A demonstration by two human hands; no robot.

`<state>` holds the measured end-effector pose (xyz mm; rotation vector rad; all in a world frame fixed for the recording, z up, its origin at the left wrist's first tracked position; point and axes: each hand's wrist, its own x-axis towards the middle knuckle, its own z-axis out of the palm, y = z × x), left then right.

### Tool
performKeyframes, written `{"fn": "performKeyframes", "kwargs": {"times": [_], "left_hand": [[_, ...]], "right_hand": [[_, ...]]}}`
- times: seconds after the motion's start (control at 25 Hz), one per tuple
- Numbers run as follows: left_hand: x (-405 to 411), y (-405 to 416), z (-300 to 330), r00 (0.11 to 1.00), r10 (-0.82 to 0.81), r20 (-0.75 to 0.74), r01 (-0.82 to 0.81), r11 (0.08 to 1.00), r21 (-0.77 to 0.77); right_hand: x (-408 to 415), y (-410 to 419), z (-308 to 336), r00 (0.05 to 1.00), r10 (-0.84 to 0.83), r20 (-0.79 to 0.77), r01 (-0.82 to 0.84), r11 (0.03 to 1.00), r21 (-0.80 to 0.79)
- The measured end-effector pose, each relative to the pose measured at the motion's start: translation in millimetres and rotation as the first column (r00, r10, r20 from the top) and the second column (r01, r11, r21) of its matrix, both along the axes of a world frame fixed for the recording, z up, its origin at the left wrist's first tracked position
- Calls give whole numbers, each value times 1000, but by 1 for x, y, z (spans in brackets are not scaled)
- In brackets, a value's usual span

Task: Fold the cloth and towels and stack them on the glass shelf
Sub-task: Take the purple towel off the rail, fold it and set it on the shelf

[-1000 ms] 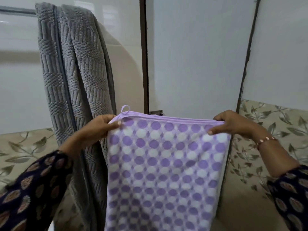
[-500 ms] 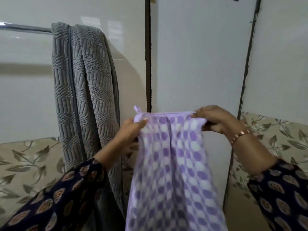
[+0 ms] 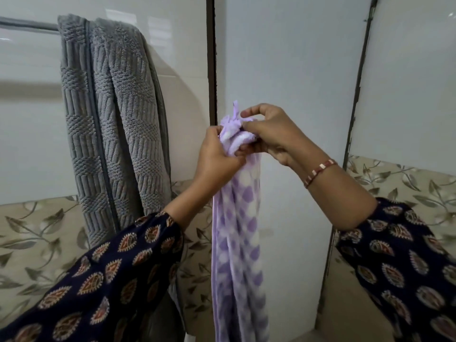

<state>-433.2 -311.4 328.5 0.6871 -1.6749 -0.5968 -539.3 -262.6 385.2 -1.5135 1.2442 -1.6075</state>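
While both hands are pinching the towel [image 3: 237, 218] top together, left hand [image 3: 217, 156] and right hand [image 3: 269, 134] are mid-fold; grey towel [image 3: 111, 119] is hanging unfolded, nothing stacked.

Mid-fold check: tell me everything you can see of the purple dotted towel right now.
The purple dotted towel is soft, fleecy-looking fabric, lilac with darker purple and white dots and a plain lilac edge. Its top is bunched together, a small hanging loop sticking up above it. The left hand and right hand grip that bunched top together, held in the air in front of the wall. The rest hangs straight down in a narrow, creased column, running out of the bottom of the view.
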Motion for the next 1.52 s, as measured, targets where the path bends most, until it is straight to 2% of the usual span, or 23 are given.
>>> {"fn": "performKeyframes", "kwargs": {"times": [0.04, 0.08, 0.12, 0.16, 0.2, 0.24, 0.36, 0.4, 0.48, 0.56, 0.68, 0.8, 0.96, 1.12, 1.24, 1.32, 1.4, 1.52], "left_hand": [[4, -1, 4, 994, -56, -96, 62, 997, 56], [8, -3, 7, 977, -123, -176, 142, 985, 101], [12, -6, 9, 952, -188, -242, 222, 967, 125], [16, -6, 10, 926, -245, -288, 291, 948, 131], [18, -3, 9, 902, -298, -312, 350, 928, 125], [19, 0, 8, 891, -330, -312, 383, 915, 126], [16, -1, -1, 914, -247, -322, 311, 936, 165], [17, -4, -8, 930, -192, -315, 251, 955, 158], [21, -11, -35, 965, -75, -251, 100, 991, 91], [28, -13, -77, 992, 66, -106, -65, 998, 15], [30, -5, -137, 984, 163, 75, -165, 986, 9], [22, 6, -167, 991, 106, 87, -112, 991, 68], [-5, 21, -176, 997, 36, 70, -50, 974, 220], [-18, 12, -157, 996, 30, -82, 6, 915, 402], [-6, -11, -147, 990, -60, -125, 111, 884, 455], [-1, -29, -142, 983, -175, -61, 180, 823, 539], [1, -34, -137, 942, -334, -20, 270, 725, 634], [1, -31, -135, 892, -439, -105, 376, 593, 712]], "right_hand": [[-1, 1, -1, 998, -1, -65, -5, 996, -91], [-5, 1, 0, 978, -57, -200, 14, 978, -208], [-10, -1, 1, 896, -191, -400, 54, 942, -330], [-15, -4, 1, 704, -369, -607, 106, 899, -424], [-18, -8, 1, 501, -462, -732, 131, 876, -463], [-21, -11, 0, 389, -460, -798, 143, 886, -442], [-15, -12, -5, 471, -326, -819, 188, 945, -268], [-14, -15, -8, 454, -344, -822, 208, 938, -277], [-14, -20, -9, 413, -433, -801, 244, 900, -361], [-15, -23, -3, 405, -528, -747, 269, 849, -455], [-20, -27, 13, 382, -630, -676, 288, 776, -561], [-23, -28, 29, 354, -687, -634, 292, 725, -623], [-25, -30, 38, 334, -740, -583, 297, 670, -680], [-27, -27, 42, 319, -764, -561, 278, 641, -715], [-33, -21, 45, 323, -785, -528, 273, 612, -743], [-34, -20, 46, 323, -783, -531, 255, 613, -748], [-34, -20, 47, 325, -779, -536, 242, 616, -749], [-38, -18, 50, 333, -772, -541, 242, 625, -742]]}}
